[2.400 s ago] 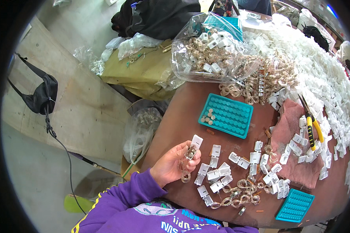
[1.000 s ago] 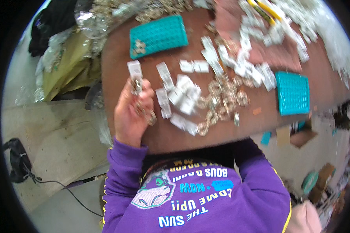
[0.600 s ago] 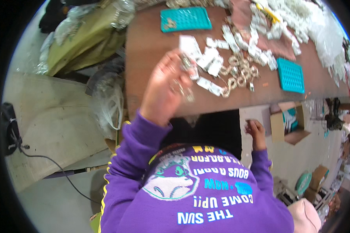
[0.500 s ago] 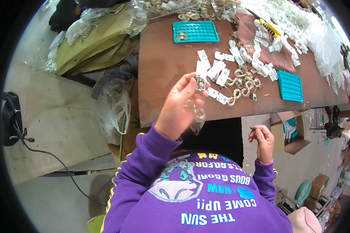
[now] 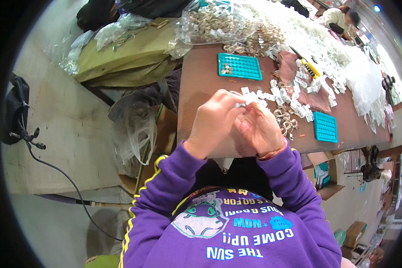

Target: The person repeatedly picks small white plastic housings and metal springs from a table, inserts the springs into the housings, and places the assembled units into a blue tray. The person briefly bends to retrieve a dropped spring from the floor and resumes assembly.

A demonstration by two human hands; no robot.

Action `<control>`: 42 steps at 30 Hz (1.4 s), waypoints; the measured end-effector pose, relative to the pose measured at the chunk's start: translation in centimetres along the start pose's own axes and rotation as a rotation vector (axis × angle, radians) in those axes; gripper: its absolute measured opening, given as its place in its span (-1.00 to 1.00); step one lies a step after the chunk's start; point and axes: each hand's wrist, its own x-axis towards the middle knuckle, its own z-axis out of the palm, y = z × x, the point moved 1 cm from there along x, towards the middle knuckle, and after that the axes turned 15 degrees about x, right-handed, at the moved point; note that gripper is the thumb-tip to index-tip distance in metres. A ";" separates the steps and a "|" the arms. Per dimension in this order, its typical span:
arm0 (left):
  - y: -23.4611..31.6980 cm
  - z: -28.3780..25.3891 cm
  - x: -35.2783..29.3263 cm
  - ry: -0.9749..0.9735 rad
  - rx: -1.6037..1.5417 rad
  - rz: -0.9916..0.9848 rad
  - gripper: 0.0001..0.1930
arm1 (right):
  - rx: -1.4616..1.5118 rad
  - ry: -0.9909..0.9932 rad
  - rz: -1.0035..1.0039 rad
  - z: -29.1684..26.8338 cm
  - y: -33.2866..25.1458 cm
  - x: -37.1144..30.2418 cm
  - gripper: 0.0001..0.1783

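Note:
My left hand (image 5: 213, 121) and my right hand (image 5: 260, 128) meet over the near edge of the brown table. Between the left fingertips a bit of a small white plastic case (image 5: 240, 105) shows; the fingers cover most of it. My right fingers are curled up against it, and whatever they pinch is hidden. Just beyond lie loose white plastic cases (image 5: 279, 94) in a scattered heap. Coiled thin wires (image 5: 285, 119) with small ends rest to the right of my hands.
A teal tray (image 5: 250, 67) with several coin-like discs lies behind; another teal tray (image 5: 326, 127) is at right. Yellow-and-black cutters (image 5: 311, 69) rest on a reddish cloth (image 5: 318, 99). A large pile of white parts (image 5: 319, 42) fills the back, where another person (image 5: 339, 18) sits.
My right hand has risen from beside my body to join the left at the table edge. The case, plainly visible in the left hand before, is mostly covered. The view has shifted.

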 end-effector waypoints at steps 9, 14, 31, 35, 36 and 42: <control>-2.4 -1.6 1.4 -0.150 -0.821 -0.616 -0.82 | -0.748 0.089 -0.179 -1.0 -3.5 4.5 -0.79; -1.9 -1.5 -0.5 -0.112 -1.298 -0.808 -0.81 | -2.549 -0.136 -0.370 -0.4 -10.3 12.2 -0.78; -2.2 -0.5 -3.0 -0.097 -1.380 -0.588 -0.80 | -2.449 -0.652 -0.658 6.4 0.9 0.2 -0.43; -3.4 -0.1 -3.7 -0.090 -1.277 -0.631 -0.80 | -2.504 -0.608 -0.827 4.4 1.6 1.1 -0.56; -3.6 0.2 -3.7 -0.089 -1.262 -0.653 -0.81 | -2.455 -0.587 -0.802 4.1 1.4 1.4 -0.56; -3.4 0.8 -2.7 -0.119 -1.099 -0.771 -0.80 | -2.203 -0.468 -0.668 2.7 -0.7 2.3 -0.57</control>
